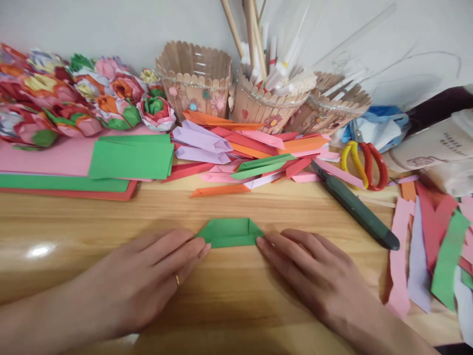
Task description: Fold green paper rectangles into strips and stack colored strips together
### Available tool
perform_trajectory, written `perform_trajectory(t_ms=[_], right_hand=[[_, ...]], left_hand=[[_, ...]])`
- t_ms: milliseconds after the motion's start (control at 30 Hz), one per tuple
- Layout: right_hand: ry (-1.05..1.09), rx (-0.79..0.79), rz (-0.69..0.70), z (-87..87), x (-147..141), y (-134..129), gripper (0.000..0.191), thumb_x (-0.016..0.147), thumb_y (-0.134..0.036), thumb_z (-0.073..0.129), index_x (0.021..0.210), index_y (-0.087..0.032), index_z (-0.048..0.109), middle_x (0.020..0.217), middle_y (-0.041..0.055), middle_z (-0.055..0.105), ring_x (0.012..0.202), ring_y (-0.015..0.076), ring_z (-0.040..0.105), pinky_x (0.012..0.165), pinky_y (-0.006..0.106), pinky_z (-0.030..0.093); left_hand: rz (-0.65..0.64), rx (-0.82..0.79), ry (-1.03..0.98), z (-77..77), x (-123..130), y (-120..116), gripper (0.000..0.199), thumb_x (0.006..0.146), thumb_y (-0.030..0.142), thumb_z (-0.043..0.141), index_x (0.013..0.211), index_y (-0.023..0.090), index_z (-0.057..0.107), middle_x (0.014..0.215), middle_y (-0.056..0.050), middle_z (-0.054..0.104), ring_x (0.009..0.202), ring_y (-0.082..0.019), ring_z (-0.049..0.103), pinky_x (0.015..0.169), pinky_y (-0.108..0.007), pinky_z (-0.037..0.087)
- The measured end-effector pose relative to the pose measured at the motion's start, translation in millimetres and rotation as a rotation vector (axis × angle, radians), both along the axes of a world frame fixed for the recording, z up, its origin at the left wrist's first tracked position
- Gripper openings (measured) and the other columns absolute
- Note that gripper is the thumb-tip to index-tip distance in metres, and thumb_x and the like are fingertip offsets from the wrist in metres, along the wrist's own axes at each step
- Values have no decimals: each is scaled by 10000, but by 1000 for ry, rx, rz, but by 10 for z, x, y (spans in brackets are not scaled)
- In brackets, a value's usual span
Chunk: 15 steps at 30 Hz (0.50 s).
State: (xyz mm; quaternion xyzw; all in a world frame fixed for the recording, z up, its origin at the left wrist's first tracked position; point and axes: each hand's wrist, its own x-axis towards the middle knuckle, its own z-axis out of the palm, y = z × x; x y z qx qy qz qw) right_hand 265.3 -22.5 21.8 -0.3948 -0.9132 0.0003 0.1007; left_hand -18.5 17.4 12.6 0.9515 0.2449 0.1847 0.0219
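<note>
Steady now, the left hand point(144, 276) and right hand point(320, 276) hold the green folded paper point(232, 236) in a fingertip grip at either end, left of the dark cutter point(355, 208), where uneven pressure could skew its creases.

Popsicle-stick baskets point(195, 91) against the wall point(111, 24)

See wooden counter point(229, 296), glossy. Carries paper stack point(55, 158) left, folded papers point(264, 166) mid, baskets point(195, 91) behind them, green fold point(232, 232) nearer front, cutter point(355, 205) right, scraps point(417, 261) far right.
</note>
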Motion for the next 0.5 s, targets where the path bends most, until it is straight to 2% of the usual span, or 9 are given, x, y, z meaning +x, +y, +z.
perform_trajectory(t_ms=[100, 200, 300, 400, 500], right_hand=[[-18, 9, 21, 79, 1, 48, 353, 989, -140, 287, 1167, -114, 590, 1049, 83, 691, 957, 190, 592, 701, 322, 527], [5, 57, 47, 130, -23, 66, 363, 986, -124, 286, 1094, -112, 634, 1026, 64, 710, 966, 183, 609, 749, 311, 526], [53, 91, 101, 103, -86, -24, 365, 971, -104, 301, 1104, -113, 641, 1099, 66, 699, 1070, 191, 598, 862, 334, 509], [57, 37, 192, 40, -229, -179, 372, 967, -136, 316, 1196, -112, 608, 1216, 71, 648, 1180, 193, 551, 961, 338, 477], [156, -9, 243, 13, -395, -248, 353, 973, -173, 340, 1200, -127, 607, 1238, 58, 635, 1185, 169, 551, 998, 315, 458]], left_hand=[[-70, 19, 1, 41, -8, 66, 380, 943, 37, 272, 1083, 195, 588, 931, 20, 711, 888, -136, 603, 887, -246, 397], [-108, 57, 7, 50, -27, 116, 413, 955, 33, 243, 1092, 216, 587, 938, 20, 705, 900, -135, 601, 899, -275, 391], [-61, 118, -3, 34, -14, 134, 368, 954, 59, 297, 1099, 219, 596, 1015, -11, 685, 967, -161, 588, 907, -317, 389], [26, 183, 38, 32, 81, 145, 217, 910, 128, 458, 1039, 125, 632, 1031, -89, 668, 976, -251, 572, 839, -386, 417], [88, 162, 111, 32, 207, 180, 269, 916, 218, 478, 1048, 40, 630, 1052, -151, 642, 989, -311, 535, 828, -444, 436]])
